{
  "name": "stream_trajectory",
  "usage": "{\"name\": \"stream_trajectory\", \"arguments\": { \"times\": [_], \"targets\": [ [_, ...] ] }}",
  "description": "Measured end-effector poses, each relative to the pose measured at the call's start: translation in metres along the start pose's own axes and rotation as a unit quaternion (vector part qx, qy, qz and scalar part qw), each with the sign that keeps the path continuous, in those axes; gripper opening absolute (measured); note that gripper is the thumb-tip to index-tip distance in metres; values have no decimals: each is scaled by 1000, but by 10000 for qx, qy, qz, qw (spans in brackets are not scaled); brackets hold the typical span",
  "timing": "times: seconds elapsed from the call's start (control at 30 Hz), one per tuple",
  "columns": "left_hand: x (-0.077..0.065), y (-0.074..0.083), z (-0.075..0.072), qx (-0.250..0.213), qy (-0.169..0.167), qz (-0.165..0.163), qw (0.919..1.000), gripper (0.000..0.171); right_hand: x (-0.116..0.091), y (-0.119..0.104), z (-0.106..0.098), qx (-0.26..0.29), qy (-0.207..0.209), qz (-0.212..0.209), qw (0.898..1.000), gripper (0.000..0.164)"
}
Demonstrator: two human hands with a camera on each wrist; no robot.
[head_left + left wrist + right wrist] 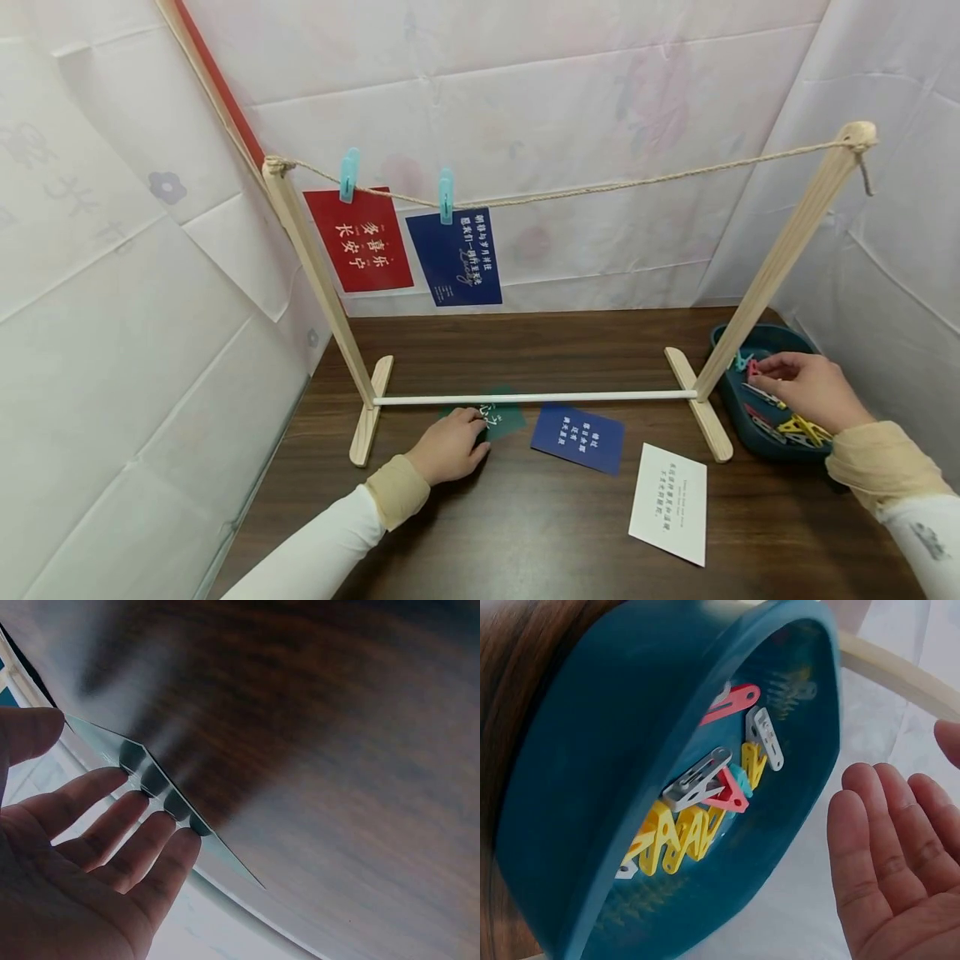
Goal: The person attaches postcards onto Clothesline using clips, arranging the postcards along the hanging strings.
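My left hand (448, 446) reaches over a dark green card (508, 422) lying on the table under the white crossbar. In the left wrist view its fingertips touch the card's surface (97, 736), and the thumb is near one end. Over a dark teal basket (630, 697) at the right is my right hand (813, 392), close to a pink clothespin (753, 370) in the head view. In the right wrist view that hand's fingers are extended and hold nothing. Yellow clothespins (660, 832), along with grey and pink ones, lie inside the basket.
A rope (585, 192) spans two wooden posts (780, 258). Light blue clothespins (446, 196) fasten a red card (360, 250) and a blue card (457, 258) to it. Another blue card (577, 439) and a white card (670, 504) lie on the table.
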State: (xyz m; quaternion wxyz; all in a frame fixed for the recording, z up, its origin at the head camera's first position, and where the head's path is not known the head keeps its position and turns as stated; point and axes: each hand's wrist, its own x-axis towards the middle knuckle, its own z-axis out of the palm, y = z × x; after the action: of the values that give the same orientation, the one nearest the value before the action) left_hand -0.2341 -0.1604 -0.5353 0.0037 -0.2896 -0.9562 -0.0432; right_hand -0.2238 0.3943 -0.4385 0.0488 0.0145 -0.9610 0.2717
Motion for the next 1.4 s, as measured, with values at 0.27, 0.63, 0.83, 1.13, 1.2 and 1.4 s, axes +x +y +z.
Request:
{"name": "stream_trajectory", "arguments": {
  "times": [0.27, 0.63, 0.83, 1.13, 1.2, 1.4],
  "targets": [
    [-3, 2, -4, -1, -131, 1, 9999, 42, 6, 7, -2, -267, -178, 23, 9995, 46],
    [-8, 3, -8, 116, -127, 235, 9996, 39, 19, 12, -2, -749, -423, -5, 9963, 54],
    [-9, 5, -11, 115, -111, 320, 9994, 33, 25, 17, -2, -886, -502, -9, 9948, 51],
    [-10, 5, -13, 114, -309, 422, 9986, 33, 34, 27, 0, -1126, -740, 16, 9909, 48],
    [-11, 5, -13, 103, -341, 445, 9984, 33, 36, 28, 0, -1160, -831, 78, 9897, 46],
    [-17, 5, -14, 89, -341, 544, 9979, 33, 44, 29, 0, -1100, -1196, 311, 9862, 44]
  ]
}}
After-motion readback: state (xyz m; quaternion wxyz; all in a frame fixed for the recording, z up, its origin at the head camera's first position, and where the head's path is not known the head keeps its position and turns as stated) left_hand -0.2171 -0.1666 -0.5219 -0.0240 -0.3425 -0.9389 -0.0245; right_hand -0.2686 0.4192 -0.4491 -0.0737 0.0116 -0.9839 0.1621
